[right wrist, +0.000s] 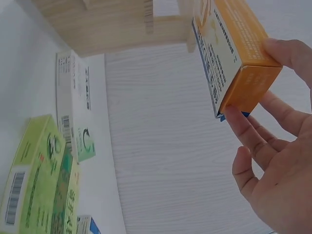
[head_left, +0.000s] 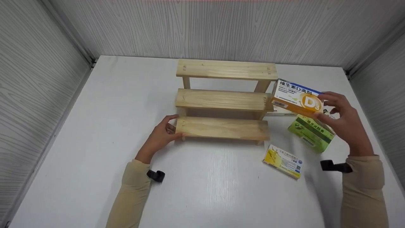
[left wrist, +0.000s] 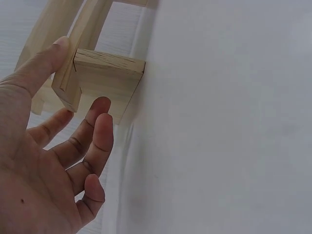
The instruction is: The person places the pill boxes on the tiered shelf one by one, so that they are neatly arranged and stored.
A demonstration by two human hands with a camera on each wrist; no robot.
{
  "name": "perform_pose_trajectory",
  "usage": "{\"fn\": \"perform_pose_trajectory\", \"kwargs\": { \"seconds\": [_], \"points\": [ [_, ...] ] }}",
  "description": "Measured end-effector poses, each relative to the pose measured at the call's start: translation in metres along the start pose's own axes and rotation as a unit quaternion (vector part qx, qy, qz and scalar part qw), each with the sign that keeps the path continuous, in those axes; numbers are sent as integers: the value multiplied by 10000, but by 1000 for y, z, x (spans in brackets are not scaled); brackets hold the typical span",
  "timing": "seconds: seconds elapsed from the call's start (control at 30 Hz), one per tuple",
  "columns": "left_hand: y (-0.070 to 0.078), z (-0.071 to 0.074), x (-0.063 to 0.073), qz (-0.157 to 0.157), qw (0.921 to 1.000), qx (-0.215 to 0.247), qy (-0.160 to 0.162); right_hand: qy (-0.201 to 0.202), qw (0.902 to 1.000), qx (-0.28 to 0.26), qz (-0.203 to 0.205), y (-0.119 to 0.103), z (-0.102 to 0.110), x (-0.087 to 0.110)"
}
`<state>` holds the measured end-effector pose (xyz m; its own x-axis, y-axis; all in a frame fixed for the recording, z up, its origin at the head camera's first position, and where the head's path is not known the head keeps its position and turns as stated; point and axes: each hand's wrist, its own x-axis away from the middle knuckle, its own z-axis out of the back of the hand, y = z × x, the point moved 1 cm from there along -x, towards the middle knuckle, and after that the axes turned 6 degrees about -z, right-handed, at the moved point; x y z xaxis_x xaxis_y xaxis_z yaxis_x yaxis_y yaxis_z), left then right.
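A light wooden three-step rack (head_left: 221, 126) stands on the white table. At the left end of its lowest board, my left hand (head_left: 160, 134) pinches the board between thumb and index finger. The left wrist view shows that hand (left wrist: 46, 180) with its other fingers loosely bent beside the rack's side leg (left wrist: 109, 80). In my right hand (head_left: 343, 117) is an orange and white vitamin D3 medicine box (head_left: 295, 98), gripped at its right end. Its left end is tilted up against the view of the rack's middle step; whether they touch I cannot tell.
Below the right hand lies a green medicine box (head_left: 311, 133). A yellow and white box (head_left: 283, 161) lies nearer the front. A white box (right wrist: 73, 102) sits beside the rack's right side, partly hidden. Panel walls (head_left: 221, 28) enclose the table.
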<state>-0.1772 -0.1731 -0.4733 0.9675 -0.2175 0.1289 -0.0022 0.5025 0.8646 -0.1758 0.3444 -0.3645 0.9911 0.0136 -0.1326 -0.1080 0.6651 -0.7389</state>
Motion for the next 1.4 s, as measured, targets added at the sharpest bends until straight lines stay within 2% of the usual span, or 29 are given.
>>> {"fn": "perform_pose_trajectory", "kwargs": {
  "seconds": [0.3,0.43,0.93,1.13,1.3,1.4],
  "points": [
    [-3,-3,5,-35,9986,535,-24,-34,9989,-403,237,-43,-24,-30],
    [-6,-6,5,-44,9969,780,-60,-94,9981,-574,216,-58,-37,-44],
    [-2,-6,2,146,9946,937,-414,-800,9912,-1007,311,-116,-83,-86],
    [-5,-4,4,221,9954,862,-348,-1009,9874,-1184,302,-136,-100,-97],
    [-6,-5,5,137,9951,878,-429,-1101,9851,-1301,235,-148,-110,-106],
    [6,-10,9,165,9951,874,-428,-1201,9844,-1265,236,-150,-110,-112]
  ]
}}
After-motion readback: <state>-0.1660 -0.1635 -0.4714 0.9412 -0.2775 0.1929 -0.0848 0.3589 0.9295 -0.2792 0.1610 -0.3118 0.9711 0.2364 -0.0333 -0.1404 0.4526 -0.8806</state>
